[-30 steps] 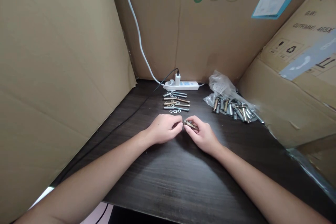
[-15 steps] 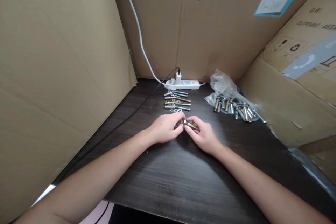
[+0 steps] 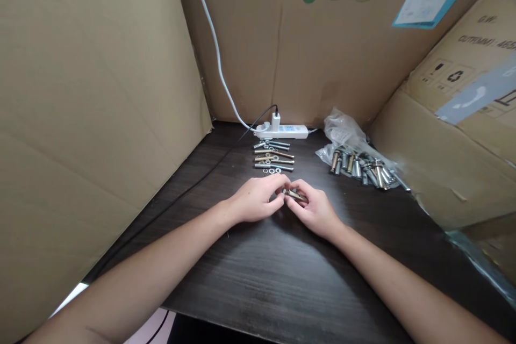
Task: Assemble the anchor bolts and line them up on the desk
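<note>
A brass-coloured expansion bolt (image 3: 296,195) lies between my two hands, just above the dark table. My right hand (image 3: 314,209) is closed around its sleeve, thumb below and fingers over the top. The thumb and fingers of my left hand (image 3: 260,199) close on the bolt's nut end, which they partly hide. Just beyond my hands, several taken-apart bolts and sleeves (image 3: 274,160) lie in rows. Small washers (image 3: 271,171) and nuts lie among them and at the near end.
At the back right, several assembled expansion bolts (image 3: 357,165) spill from a clear plastic bag (image 3: 342,128). A white power strip (image 3: 296,131) with a plugged-in charger stands behind the rows. A black cable (image 3: 193,185) crosses the table's left side. Cardboard boxes (image 3: 242,37) wall in the table.
My left fingers have closed further over the nut end of the bolt, covering more of it. The whole view has shifted slightly; the laid-out parts and the bag lie as before.
</note>
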Available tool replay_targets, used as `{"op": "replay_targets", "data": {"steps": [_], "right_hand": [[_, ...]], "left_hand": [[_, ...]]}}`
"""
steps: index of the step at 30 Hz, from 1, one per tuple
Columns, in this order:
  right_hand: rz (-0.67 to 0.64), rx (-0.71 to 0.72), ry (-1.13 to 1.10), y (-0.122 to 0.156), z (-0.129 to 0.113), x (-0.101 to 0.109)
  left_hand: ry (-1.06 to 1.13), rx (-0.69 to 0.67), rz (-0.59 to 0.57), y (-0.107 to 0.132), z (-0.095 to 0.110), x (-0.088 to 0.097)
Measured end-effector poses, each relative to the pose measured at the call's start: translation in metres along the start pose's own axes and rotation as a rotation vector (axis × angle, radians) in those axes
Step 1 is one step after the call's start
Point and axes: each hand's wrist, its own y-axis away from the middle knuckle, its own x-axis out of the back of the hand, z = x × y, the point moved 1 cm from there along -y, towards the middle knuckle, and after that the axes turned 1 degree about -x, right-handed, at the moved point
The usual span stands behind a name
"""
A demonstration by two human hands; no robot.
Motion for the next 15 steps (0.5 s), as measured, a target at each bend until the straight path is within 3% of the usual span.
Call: {"op": "replay_targets", "data": {"steps": [15], "right_hand": [[0.028,0.008,0.005,0.0002,-0.0008,0.0005]], "left_hand": [[-0.177,0.072,-0.079,-0.0033,-0.0091,-0.0051]]}}
